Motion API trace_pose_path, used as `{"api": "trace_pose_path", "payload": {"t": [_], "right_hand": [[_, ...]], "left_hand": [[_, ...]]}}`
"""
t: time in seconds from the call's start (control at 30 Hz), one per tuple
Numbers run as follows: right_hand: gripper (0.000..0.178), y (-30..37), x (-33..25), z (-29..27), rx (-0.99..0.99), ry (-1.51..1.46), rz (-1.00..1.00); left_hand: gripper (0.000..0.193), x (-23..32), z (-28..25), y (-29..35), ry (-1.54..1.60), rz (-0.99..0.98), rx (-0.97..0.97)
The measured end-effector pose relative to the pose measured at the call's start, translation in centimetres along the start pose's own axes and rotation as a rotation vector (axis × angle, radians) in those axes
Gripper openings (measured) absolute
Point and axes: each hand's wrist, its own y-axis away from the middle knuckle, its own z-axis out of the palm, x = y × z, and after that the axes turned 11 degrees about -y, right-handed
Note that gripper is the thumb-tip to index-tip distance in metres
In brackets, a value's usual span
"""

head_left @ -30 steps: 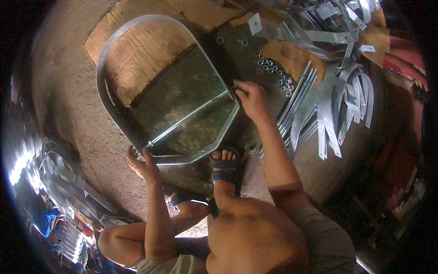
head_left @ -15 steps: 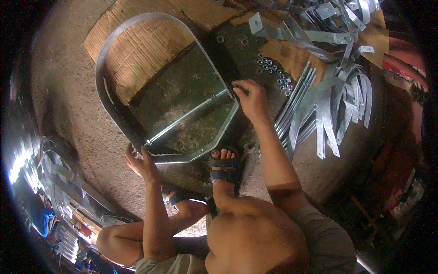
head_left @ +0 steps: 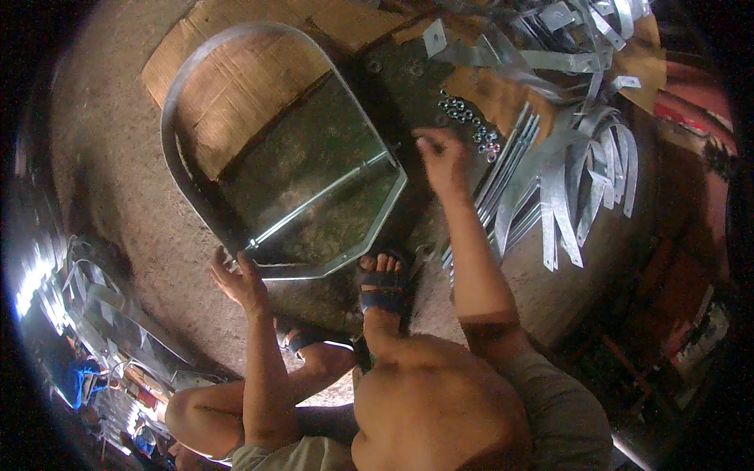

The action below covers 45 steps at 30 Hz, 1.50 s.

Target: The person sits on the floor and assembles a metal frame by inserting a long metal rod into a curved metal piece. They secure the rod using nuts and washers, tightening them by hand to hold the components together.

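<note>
A bent flat metal band (head_left: pixel 174 157) forms a large loop with angled corners, standing on its edge on the floor. A threaded rod (head_left: pixel 314 201) spans it, with nuts visible near both ends. My left hand (head_left: pixel 242 286) holds the band's lower left corner beside the rod's end, its thumb against the metal and its fingers outside; what lies under the fingertips is hidden. My right hand (head_left: pixel 446 165) is off the band, just right of the rod's other end. Its thumb and forefinger are curled and smeared by motion, so I cannot see whether something is between them.
Loose shiny nuts (head_left: pixel 471 122) lie beyond my right hand, beside a bundle of threaded rods (head_left: pixel 506 169). Bent metal straps (head_left: pixel 565 180) are piled at the right and far right. Cardboard (head_left: pixel 251 102) lies under the loop's far part. More metal bands (head_left: pixel 118 314) lie at the left. My sandalled foot (head_left: pixel 382 286) is close to the loop.
My right hand has come away from the rod's right end and moved slightly right. My left hand stays at the band's lower left corner.
</note>
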Motion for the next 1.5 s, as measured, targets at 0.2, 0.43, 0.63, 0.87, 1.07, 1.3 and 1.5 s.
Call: {"api": "trace_pose_path", "payload": {"t": [0.2,0.43,0.63,0.87,1.07,1.3,1.5], "right_hand": [[0.022,-2.7,0.9,-1.0,0.185,0.431,0.097],[0.027,-3.9,3.1,-3.1,0.167,0.436,-0.082],[0.026,4.7,-5.5,0.9,-0.043,-0.025,0.009],[0.02,14.3,-14.0,2.0,-0.402,-0.752,0.716],[0.025,14.4,-10.4,-2.3,-0.47,-0.496,0.587],[0.037,18.7,-10.4,-6.9,-0.989,0.264,0.393],[0.045,27.6,-10.1,4.5,-1.677,1.385,-0.54]], "left_hand": [[0.049,-1.3,0.2,0.5,0.129,-0.052,0.043],[0.039,1.4,-0.5,1.6,0.067,0.041,0.031],[0.046,6.5,-3.5,5.2,0.273,0.404,-0.123],[0.047,12.6,-4.6,10.1,0.427,0.506,-0.49],[0.036,10.0,-3.7,9.1,0.326,0.413,-0.378],[0.033,-1.9,-0.3,1.5,0.338,-0.582,0.094],[0.024,-5.6,3.3,0.1,0.871,-0.869,-0.001]]}}
